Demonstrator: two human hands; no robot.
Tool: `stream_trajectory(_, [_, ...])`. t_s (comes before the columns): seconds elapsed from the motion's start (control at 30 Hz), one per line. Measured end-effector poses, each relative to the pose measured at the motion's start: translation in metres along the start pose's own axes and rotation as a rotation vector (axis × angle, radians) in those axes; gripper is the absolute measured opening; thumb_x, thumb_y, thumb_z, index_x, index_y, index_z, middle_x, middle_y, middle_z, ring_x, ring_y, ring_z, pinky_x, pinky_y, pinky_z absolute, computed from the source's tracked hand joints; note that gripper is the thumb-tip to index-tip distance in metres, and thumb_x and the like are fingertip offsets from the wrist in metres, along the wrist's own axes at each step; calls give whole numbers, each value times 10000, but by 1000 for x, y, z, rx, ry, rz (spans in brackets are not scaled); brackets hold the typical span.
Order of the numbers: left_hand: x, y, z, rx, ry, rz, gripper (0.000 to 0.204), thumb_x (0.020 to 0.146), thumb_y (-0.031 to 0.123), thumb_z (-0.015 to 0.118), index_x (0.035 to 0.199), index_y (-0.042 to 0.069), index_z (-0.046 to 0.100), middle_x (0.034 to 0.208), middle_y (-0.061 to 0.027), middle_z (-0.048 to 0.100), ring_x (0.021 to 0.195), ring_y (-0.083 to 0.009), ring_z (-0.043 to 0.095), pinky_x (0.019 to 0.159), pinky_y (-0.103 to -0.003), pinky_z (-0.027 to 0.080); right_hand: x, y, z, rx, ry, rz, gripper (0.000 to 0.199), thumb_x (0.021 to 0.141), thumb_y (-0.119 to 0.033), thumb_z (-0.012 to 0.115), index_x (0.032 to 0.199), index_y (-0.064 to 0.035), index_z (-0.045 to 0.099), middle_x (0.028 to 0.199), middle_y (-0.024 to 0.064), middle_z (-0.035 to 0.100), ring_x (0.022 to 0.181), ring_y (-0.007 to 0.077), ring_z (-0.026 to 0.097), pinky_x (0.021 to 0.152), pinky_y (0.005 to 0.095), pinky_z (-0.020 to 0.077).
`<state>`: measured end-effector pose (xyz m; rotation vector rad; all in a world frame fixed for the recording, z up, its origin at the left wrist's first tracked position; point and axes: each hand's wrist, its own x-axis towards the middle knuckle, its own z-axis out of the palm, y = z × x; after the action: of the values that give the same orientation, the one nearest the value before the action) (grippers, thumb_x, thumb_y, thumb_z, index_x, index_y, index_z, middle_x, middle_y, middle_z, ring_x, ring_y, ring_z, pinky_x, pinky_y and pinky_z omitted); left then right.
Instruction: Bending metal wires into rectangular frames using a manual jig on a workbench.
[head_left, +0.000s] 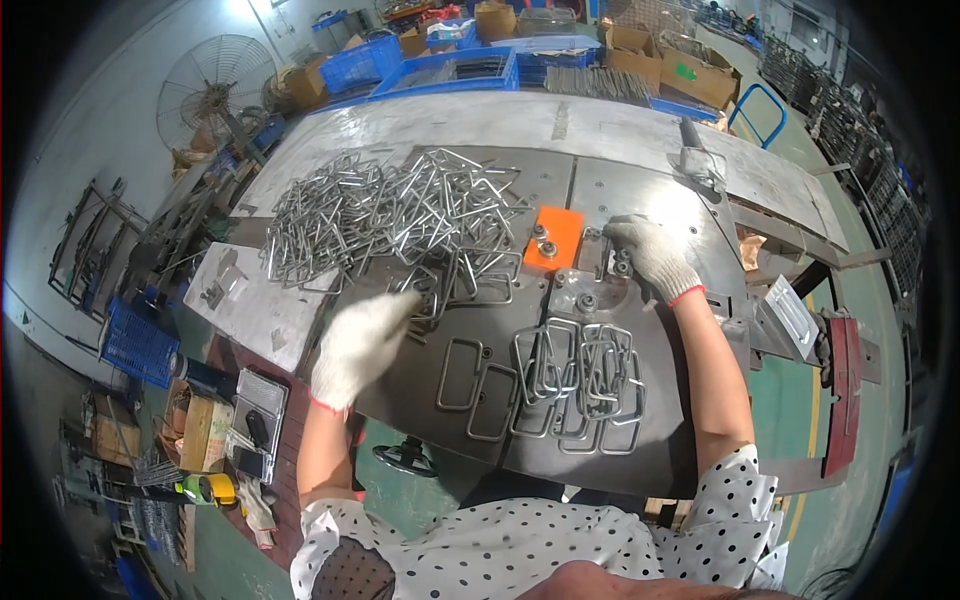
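My left hand (362,345), in a white knit glove, is at the near edge of a big heap of bent metal wire pieces (400,210). Motion smears its fingers, so I cannot tell whether they hold one. My right hand (652,255), gloved too, has its fingers curled down at a small metal block with bolts (620,266); what they grip is hidden. Left of it, an orange plate (553,240) bears two bolts. Below sits a metal fixture plate (590,295) with a round bolt. Several rectangular wire loops (490,400) lie nearest me, some overlapping.
The grey steel worktable (420,385) has a seam down it. A handled metal tool (698,160) stands at its far right. Beyond are blue crates (450,75) and cardboard boxes (690,75). A handwheel (405,457) sits below the front edge, and a large fan (215,95) stands back left.
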<state>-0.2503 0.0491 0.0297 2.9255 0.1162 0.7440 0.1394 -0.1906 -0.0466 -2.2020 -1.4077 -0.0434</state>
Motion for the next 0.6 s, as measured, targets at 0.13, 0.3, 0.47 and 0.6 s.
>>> stream_trajectory(0.13, [30, -31, 16, 141, -105, -146, 308, 912, 108, 635, 1216, 60, 649, 1017, -186, 713, 954, -399, 686, 814, -479, 551, 2, 4, 1, -24, 6, -33, 372, 878, 10, 529, 1203, -24, 706, 1156, 199, 700, 1115, 383, 657, 964, 421, 518])
stream_trajectory(0.3, [54, -46, 26, 142, -365, -481, 552, 844, 241, 689, 1366, 100, 580, 1090, -194, 724, 1033, -402, 686, 881, -493, 543, -1, 10, 6, -29, 74, -61, 369, 866, 21, 568, 1201, -34, 711, 1163, 199, 701, 1126, 388, 647, 963, 434, 514])
stream_trajectory(0.47, [56, -57, 37, -35, -393, -510, 545, 838, 219, 640, 1374, 133, 587, 1098, -202, 723, 1046, -407, 686, 880, -491, 547, -1, -1, -1, -29, 23, 1, 350, 892, 15, 570, 1203, -51, 716, 1176, 199, 696, 1132, 383, 643, 975, 433, 513])
stream_trajectory(0.6, [54, -59, 44, 30, -273, -371, 489, 841, 178, 614, 1328, 144, 614, 1064, -203, 699, 978, -402, 690, 833, -490, 553, -1, -6, -4, 2, -9, 76, 314, 921, -76, 591, 1199, -113, 733, 1163, 150, 696, 1132, 376, 627, 979, 465, 499])
